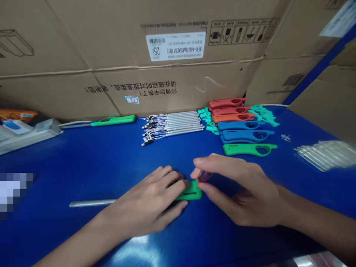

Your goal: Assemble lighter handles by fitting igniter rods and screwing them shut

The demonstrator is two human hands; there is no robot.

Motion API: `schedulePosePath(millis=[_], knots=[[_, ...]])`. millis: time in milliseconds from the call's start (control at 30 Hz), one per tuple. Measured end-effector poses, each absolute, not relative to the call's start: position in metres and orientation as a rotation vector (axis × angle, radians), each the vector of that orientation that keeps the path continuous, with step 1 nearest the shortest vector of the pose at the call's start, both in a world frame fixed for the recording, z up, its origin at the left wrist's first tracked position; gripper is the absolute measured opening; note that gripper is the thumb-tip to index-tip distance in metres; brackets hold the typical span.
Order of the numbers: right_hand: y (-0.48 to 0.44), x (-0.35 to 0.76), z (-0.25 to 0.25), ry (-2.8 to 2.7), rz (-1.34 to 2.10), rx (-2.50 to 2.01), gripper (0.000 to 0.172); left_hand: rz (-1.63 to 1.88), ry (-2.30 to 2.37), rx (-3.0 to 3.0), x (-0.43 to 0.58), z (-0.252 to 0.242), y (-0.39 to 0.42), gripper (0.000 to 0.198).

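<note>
My left hand [161,198] is closed around a green lighter handle [191,191] low over the blue table, with its slotted end showing past the fingers. A silver metal tube [93,203] reaches out leftward from under that hand; whether it joins the green handle is hidden. In the fingers of my right hand [241,189] is a small dark-red, see-through piece [205,175], mostly covered by the fingers. Thumb and fingertips of this hand are at the right end of the green handle.
Behind my hands lie several silver tubes with wires [178,126], teal rings [210,120], red, orange, blue and green lighter handles [250,149], and teal small parts [264,115]. A green-handled lighter [116,119], a power strip [33,135], clear sticks [328,154] and cardboard boxes [111,40] surround them.
</note>
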State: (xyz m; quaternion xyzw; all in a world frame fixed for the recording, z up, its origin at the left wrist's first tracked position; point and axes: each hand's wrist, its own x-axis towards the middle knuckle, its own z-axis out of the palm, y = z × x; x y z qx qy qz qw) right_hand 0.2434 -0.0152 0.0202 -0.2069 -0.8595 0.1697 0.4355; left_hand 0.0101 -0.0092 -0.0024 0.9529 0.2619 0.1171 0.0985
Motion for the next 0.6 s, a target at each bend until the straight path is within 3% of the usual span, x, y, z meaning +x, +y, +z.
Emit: schedulePosePath(millis=[267, 367, 467, 600], knots=[[-0.017, 0.244, 0.020, -2.108, 0.416, -0.486, 0.052, 0.314, 0.808, 2.845, 0.008, -0.002, -0.008, 0.022], [-0.016, 0.244, 0.020, -1.922, 0.416, -0.552, 0.054, 0.308, 0.882, 2.877, 0.005, 0.002, -0.005, 0.033], [-0.010, 0.245, 0.018, -1.747, 0.336, -0.667, 0.044, 0.291, 0.976, 2.851, 0.000, 0.006, 0.000, 0.041], [0.003, 0.248, 0.006, -1.913, 0.189, -0.779, 0.023, 0.225, 0.973, 2.784, -0.003, 0.008, 0.002, 0.028]])
